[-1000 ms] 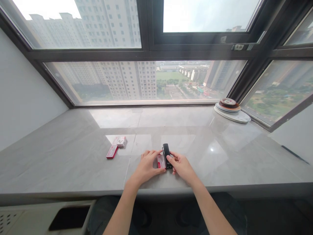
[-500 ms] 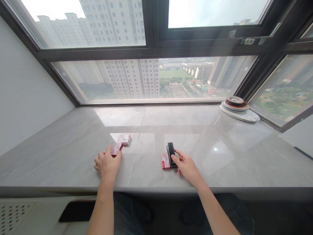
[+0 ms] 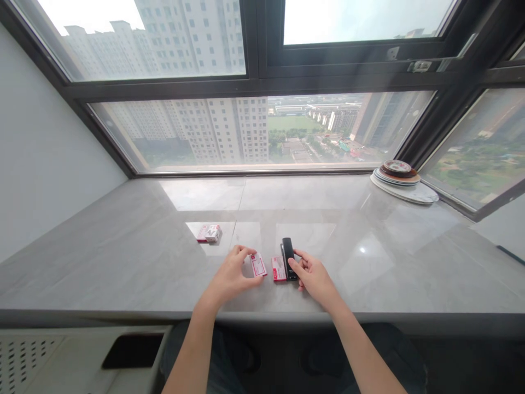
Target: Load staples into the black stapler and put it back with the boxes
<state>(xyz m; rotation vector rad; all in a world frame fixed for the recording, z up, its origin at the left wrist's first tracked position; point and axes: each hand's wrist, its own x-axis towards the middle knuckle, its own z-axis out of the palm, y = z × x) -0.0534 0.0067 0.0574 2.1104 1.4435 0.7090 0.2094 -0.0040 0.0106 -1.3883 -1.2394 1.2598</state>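
My left hand (image 3: 238,275) grips a small red-and-white box (image 3: 258,265) by its ends, between thumb and fingers, low over the counter. Just right of it lies a second red-and-white box (image 3: 278,269). Against that box's right side is a black stapler (image 3: 288,257), its long side pointing away from me. My right hand (image 3: 310,272) holds the stapler, thumb on top and fingers along its right side. Farther back on the left, a small white box (image 3: 213,233) rests against or on a flat red-and-white box (image 3: 201,233); which of the two I cannot tell.
A stack of plates (image 3: 397,174) sits on a white marbled board (image 3: 426,195) in the back right corner by the window. The grey counter (image 3: 123,262) ends at a front edge close to my forearms. Below it at left is a white surface with a black panel (image 3: 133,351).
My left hand has carried one red-and-white box rightward from beside the other boxes to near the stapler. My right hand has stayed on the stapler.
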